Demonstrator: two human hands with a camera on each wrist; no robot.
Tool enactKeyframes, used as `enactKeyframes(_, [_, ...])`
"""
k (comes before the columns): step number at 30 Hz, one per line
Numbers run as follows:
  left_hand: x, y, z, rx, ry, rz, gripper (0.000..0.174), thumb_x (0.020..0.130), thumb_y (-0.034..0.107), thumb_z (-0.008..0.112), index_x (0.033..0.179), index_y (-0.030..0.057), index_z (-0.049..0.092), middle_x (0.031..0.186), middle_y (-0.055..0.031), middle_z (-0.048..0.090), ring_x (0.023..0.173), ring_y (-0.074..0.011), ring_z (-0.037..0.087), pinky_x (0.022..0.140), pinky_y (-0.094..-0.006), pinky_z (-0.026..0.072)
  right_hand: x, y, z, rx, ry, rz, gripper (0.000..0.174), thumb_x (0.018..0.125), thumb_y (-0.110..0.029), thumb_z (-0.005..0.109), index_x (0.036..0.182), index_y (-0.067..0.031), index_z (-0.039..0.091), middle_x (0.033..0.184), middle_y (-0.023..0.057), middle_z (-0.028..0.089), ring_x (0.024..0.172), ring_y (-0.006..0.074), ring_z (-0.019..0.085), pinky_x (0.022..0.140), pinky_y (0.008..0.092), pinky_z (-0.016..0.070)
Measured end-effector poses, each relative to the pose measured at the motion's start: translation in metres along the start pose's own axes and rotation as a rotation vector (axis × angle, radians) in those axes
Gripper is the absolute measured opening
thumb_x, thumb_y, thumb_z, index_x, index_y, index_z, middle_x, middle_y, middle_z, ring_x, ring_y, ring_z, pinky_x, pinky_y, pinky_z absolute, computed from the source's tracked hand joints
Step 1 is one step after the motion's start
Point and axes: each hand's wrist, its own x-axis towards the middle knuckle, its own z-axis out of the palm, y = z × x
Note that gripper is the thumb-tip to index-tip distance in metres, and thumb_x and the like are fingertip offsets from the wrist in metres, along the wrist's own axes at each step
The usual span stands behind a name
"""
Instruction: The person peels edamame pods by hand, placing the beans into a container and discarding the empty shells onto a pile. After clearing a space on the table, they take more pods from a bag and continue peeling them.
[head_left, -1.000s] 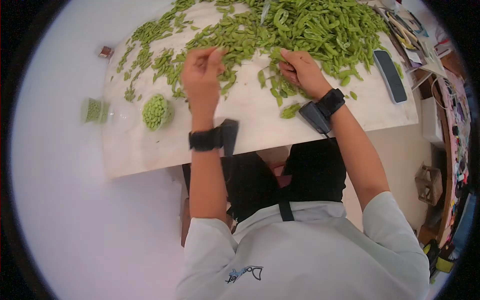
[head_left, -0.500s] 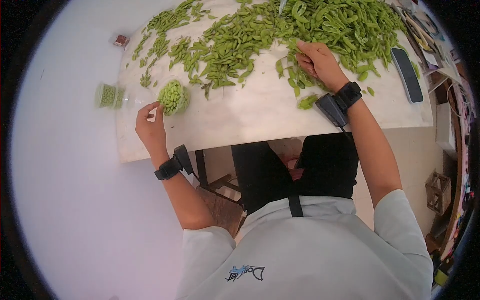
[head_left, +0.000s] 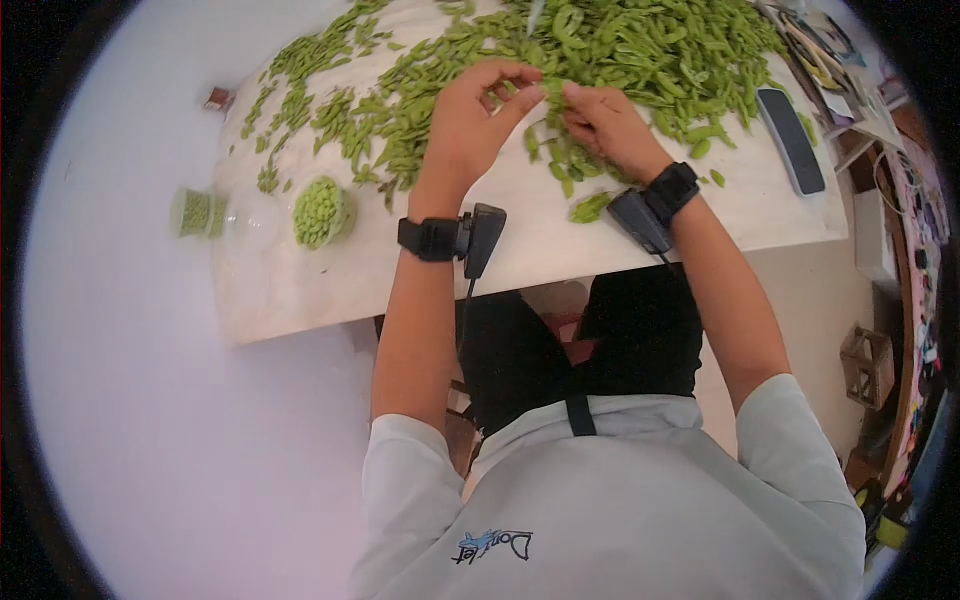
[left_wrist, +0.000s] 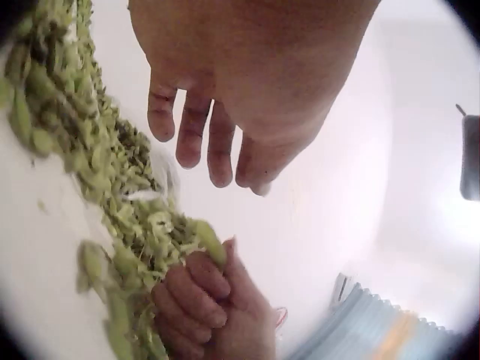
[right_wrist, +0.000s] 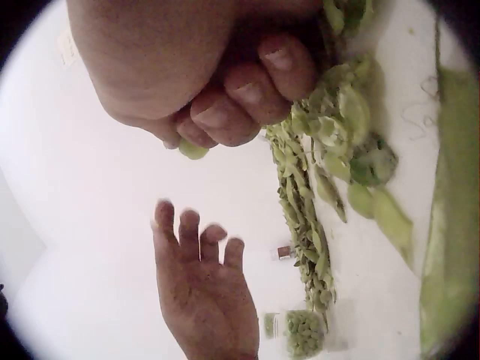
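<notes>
My right hand (head_left: 615,130) pinches a green edamame pod (left_wrist: 211,244) between thumb and forefinger, its other fingers curled into the palm. Only one end of that pod shows past the fingers in the right wrist view. Close to its left, my left hand (head_left: 465,125) hovers over the table with loosely extended fingers. Both wrist views show nothing in the left hand (right_wrist: 206,300). Behind the hands lies a big heap of edamame pods (head_left: 650,70). To the left stands a clear cup of shelled beans (head_left: 320,212).
A second clear container with beans (head_left: 195,213) stands at the table's left side. On the right lie a phone (head_left: 790,140) and some tools (head_left: 815,60). A few loose pods (head_left: 590,207) rest near the right wrist. The white table's (head_left: 300,300) front edge runs before the person's lap.
My left hand went from beside the pods to the bean cup, then back right to near the right hand. The right hand has stayed in about the same place over the pods.
</notes>
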Motion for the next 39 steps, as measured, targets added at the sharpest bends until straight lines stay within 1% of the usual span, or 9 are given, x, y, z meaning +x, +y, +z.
enactKeyframes(2, [0.008,-0.003,0.019,0.019,-0.045,0.03,0.017,0.085,0.015,0.069,0.097,0.0035,0.068,0.091,-0.0026,0.066,0.08,-0.0097,0.058,0.071,-0.023,0.0464,-0.002,0.001,-0.001,-0.021,0.006,0.005,0.047,0.098,-0.038,0.047,0.062,-0.0078,0.045,0.054,-0.0038,0.038,0.048,0.007,0.032,0.045,0.025,0.0254])
enactKeyframes(5, [0.012,-0.023,0.038,-0.25,0.024,-0.026,0.015,0.08,0.015,0.074,0.089,0.0038,0.069,0.083,-0.0004,0.063,0.069,-0.0085,0.052,0.062,-0.0231,0.0417,-0.002,-0.003,-0.003,-0.009,0.027,-0.018,0.051,0.098,-0.042,0.046,0.062,-0.0062,0.047,0.054,-0.0032,0.041,0.048,0.0073,0.035,0.045,0.0242,0.028])
enactKeyframes(12, [0.003,-0.037,0.047,-0.356,0.081,0.005,0.017,0.081,0.008,0.071,0.097,0.0021,0.071,0.083,-0.0001,0.062,0.069,-0.0076,0.052,0.065,-0.0215,0.0425,0.0,-0.001,-0.001,-0.052,0.049,0.015,0.052,0.098,-0.043,0.046,0.062,-0.0055,0.047,0.053,-0.0039,0.039,0.048,0.0067,0.034,0.046,0.0234,0.0279])
enactKeyframes(17, [0.001,-0.046,0.047,-0.419,0.023,-0.066,0.019,0.082,0.006,0.07,0.101,0.0022,0.07,0.086,-0.0007,0.063,0.07,-0.0078,0.052,0.066,-0.022,0.0432,0.0,-0.003,0.0,-0.001,-0.021,0.001,0.049,0.099,-0.04,0.047,0.064,-0.0051,0.048,0.054,-0.0054,0.036,0.049,0.0064,0.032,0.046,0.0236,0.0268])
enactKeyframes(26, [-0.004,-0.045,0.039,-0.474,-0.142,-0.161,0.017,0.087,0.004,0.064,0.103,-0.001,0.067,0.085,-0.0037,0.065,0.071,-0.0097,0.057,0.065,-0.0237,0.0474,-0.001,-0.002,-0.003,-0.128,-0.056,-0.01,0.054,0.098,-0.04,0.05,0.058,-0.0032,0.049,0.052,-0.0022,0.044,0.049,0.0078,0.038,0.047,0.0245,0.034])
enactKeyframes(30, [-0.003,-0.05,0.038,-0.439,-0.188,-0.16,0.015,0.09,0.004,0.06,0.102,-0.0034,0.066,0.083,-0.006,0.064,0.068,-0.0118,0.058,0.064,-0.0256,0.0488,-0.002,-0.004,0.001,-0.105,-0.026,-0.014,0.054,0.098,-0.04,0.05,0.056,-0.0056,0.045,0.051,-0.003,0.04,0.048,0.0073,0.034,0.046,0.0245,0.0299])
enactKeyframes(32, [-0.004,-0.042,0.037,-0.504,-0.158,-0.173,0.015,0.091,0.006,0.06,0.102,-0.0038,0.064,0.083,-0.0066,0.064,0.069,-0.0123,0.059,0.063,-0.0264,0.0495,-0.003,-0.003,0.003,-0.081,-0.027,-0.038,0.054,0.098,-0.04,0.049,0.056,-0.0082,0.041,0.051,-0.0041,0.035,0.046,0.0064,0.028,0.043,0.024,0.0221])
enactKeyframes(35, [-0.003,-0.04,0.039,-0.599,-0.073,-0.179,0.015,0.092,0.008,0.059,0.1,-0.0036,0.062,0.082,-0.0071,0.063,0.068,-0.0128,0.059,0.063,-0.0272,0.0502,-0.002,-0.003,0.0,-0.015,-0.057,-0.004,0.054,0.098,-0.04,0.049,0.056,-0.0082,0.04,0.051,-0.0043,0.033,0.045,0.0064,0.027,0.043,0.024,0.0206])
enactKeyframes(39, [-0.005,-0.037,0.023,-0.573,0.148,-0.05,0.013,0.091,0.011,0.06,0.095,-0.0022,0.061,0.081,-0.0065,0.062,0.068,-0.0126,0.059,0.063,-0.0266,0.0501,0.0,-0.002,-0.004,-0.054,-0.003,0.047,0.051,0.097,-0.039,0.05,0.057,-0.0071,0.048,0.05,-0.0036,0.04,0.046,0.0068,0.034,0.044,0.0239,0.0274])
